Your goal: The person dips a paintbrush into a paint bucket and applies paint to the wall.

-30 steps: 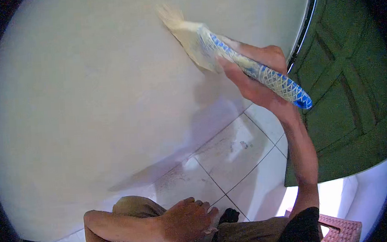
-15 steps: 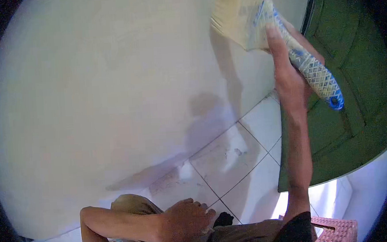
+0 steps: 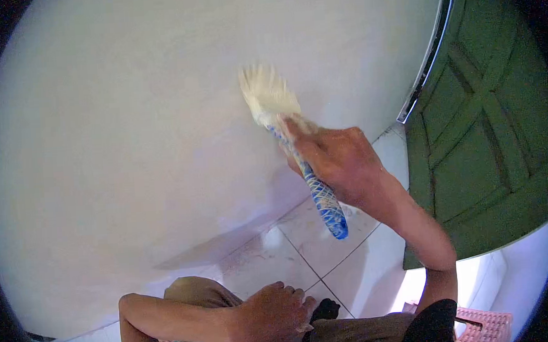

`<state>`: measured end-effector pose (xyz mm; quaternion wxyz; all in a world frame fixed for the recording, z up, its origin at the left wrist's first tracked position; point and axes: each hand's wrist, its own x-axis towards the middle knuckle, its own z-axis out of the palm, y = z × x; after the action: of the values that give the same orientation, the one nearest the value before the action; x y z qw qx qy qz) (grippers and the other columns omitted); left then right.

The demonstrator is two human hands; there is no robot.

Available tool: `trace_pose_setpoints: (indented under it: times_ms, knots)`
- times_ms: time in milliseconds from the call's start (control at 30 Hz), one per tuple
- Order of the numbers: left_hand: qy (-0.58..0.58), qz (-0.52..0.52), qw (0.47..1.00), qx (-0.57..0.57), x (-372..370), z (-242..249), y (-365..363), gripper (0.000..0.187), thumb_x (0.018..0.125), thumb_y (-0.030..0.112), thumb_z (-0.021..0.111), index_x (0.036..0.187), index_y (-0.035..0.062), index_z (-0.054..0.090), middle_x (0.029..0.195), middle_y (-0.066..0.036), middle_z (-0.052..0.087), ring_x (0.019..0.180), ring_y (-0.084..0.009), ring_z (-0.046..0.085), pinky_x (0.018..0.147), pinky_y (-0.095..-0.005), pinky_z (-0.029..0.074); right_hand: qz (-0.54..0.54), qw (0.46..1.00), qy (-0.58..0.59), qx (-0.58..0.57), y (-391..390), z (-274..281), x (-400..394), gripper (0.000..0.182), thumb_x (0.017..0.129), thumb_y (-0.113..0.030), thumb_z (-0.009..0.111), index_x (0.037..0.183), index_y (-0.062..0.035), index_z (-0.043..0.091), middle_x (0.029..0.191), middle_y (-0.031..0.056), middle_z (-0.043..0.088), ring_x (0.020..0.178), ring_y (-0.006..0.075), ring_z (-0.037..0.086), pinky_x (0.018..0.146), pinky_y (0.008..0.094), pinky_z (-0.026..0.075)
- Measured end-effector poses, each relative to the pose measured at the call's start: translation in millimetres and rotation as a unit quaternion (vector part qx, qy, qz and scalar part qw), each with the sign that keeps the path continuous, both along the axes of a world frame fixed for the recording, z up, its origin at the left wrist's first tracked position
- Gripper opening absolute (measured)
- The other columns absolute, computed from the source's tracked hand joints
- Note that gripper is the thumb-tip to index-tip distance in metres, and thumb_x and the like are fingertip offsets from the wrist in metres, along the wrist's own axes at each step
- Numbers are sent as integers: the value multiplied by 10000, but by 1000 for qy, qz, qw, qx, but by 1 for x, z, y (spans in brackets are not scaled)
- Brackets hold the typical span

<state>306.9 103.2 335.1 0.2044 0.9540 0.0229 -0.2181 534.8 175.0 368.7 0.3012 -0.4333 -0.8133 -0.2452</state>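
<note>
My right hand (image 3: 342,157) is closed around a wide paintbrush (image 3: 326,205), whose blue handle carries a pale criss-cross pattern. The brush's cream bristles are fanned out against the pale wall (image 3: 139,129), pointing up and to the left. Its handle end hangs down toward the floor. Low in the view, my left hand (image 3: 273,315) rests on my lap, over brown trousers (image 3: 359,332). The left fingers are loosely bent, and whatever lies beneath them is hidden.
A green panelled door (image 3: 473,140) stands at the right, beside the wall's edge. White floor tiles (image 3: 303,244) with dark joints run along the wall's foot. A pink woven plastic basket or stool (image 3: 494,327) is at the lower right. A small black object (image 3: 326,309) lies near my left hand.
My right hand has brought the paintbrush down and left from the upper right. The bristles now splay on the wall. My left hand has stayed on my lap.
</note>
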Motion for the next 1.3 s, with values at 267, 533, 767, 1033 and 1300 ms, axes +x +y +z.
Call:
trace_pose_setpoints:
  times_ms: [267,533,767,1033,1300]
  knots:
    - [-4,-26,999,28,-11,3,-10,504,950,327,475,1288,-46,489,1113,-224,622,1022,-334,623,893,-416,486,-34,932,286,-219,-36,80,42,164,869,-149,686,931,1,709,834,82,713,701,116,647,643,275,521]
    - [9,-26,999,36,-12,-2,-9,475,914,279,511,1262,-43,485,995,-179,621,985,-312,620,867,-404,501,0,920,379,100,31,53,-10,193,924,-162,638,986,10,699,827,53,709,732,74,635,642,246,517]
    - [61,-1,998,7,-4,6,-9,513,941,350,504,1289,-25,471,1055,-176,610,1003,-306,614,875,-407,499,132,903,361,-192,16,15,-2,195,873,-130,699,984,30,693,689,48,637,619,52,510,555,256,455]
    - [-4,-13,1000,0,2,6,-5,520,966,383,464,1301,-15,468,1019,-193,604,969,-334,619,857,-440,505,78,836,496,-221,-17,58,40,288,919,-193,643,1117,16,670,871,57,697,789,92,638,673,245,536]
    - [49,14,999,13,11,9,9,537,938,371,500,1307,-15,446,1043,-217,604,968,-374,612,864,-459,502,167,821,542,68,20,35,-48,253,910,-77,621,1149,5,629,861,56,670,771,68,598,658,232,486]
